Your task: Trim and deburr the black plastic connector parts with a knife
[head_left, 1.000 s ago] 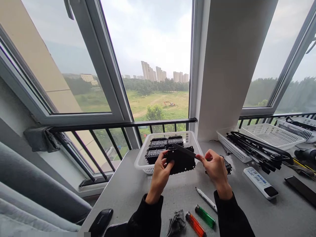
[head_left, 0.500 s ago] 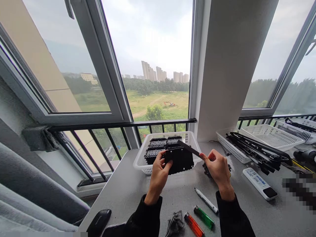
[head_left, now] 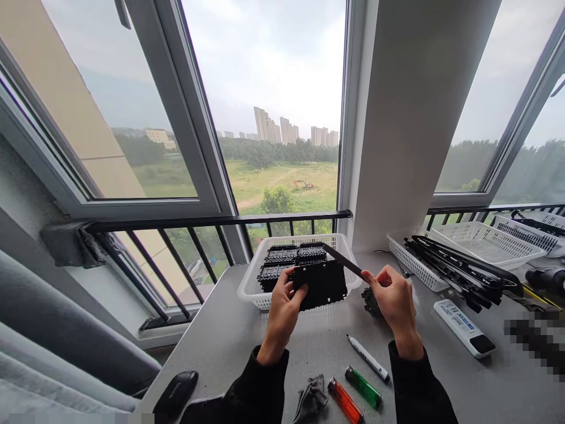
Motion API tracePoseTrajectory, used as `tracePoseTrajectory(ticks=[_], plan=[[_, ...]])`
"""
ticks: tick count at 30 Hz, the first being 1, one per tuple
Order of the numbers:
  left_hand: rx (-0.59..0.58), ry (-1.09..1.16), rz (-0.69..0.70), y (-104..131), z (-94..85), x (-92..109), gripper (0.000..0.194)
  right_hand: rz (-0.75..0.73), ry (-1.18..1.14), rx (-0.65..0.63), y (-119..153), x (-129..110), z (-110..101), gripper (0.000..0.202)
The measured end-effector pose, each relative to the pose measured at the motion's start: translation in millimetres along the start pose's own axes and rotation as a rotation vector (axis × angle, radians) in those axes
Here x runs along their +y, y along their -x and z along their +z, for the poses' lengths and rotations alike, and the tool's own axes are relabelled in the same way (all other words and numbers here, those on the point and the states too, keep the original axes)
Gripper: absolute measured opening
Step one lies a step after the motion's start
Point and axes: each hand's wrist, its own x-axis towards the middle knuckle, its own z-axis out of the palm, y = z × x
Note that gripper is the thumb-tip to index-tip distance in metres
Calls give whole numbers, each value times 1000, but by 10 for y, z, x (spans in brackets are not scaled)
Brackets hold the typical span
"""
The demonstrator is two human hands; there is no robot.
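Between the thumb and fingers of my left hand [head_left: 282, 312] is a thin black plastic panel [head_left: 322, 285], held tilted with its flat face toward me. Small notches and light spots show along its edges. My right hand [head_left: 392, 303] is closed on one end of a flat file [head_left: 342, 260], a long dark strip that points up and left. The file's far end is above the panel's upper edge; whether the two touch I cannot tell. Just behind the panel, a white plastic basket [head_left: 248, 291] holds stacks of similar black parts [head_left: 280, 259].
A dark clump of parts [head_left: 371, 303] lies under my right hand. Nearer are a white marker [head_left: 367, 358], green lighter [head_left: 362, 387], red lighter [head_left: 345, 400], grey cloth [head_left: 311, 399] and black mouse [head_left: 176, 393]. Rightward are a white device [head_left: 463, 328] and a basket of long black strips [head_left: 415, 268].
The file has shifted slightly to the right and up with my right hand, away from the panel's face. My left hand and the panel have barely moved.
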Motion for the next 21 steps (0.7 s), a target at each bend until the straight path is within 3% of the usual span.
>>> tracePoseTrajectory(ticks=[6, 13, 21], plan=[[-35, 25, 7, 14, 15, -3, 43, -68, -27, -138, 99, -188, 146, 54], [1, 26, 4, -11, -13, 1, 44, 22, -6, -21, -20, 14, 5, 56], [-23, 35, 6, 9, -10, 9, 44, -23, -60, -146, 97, -209, 152, 55]])
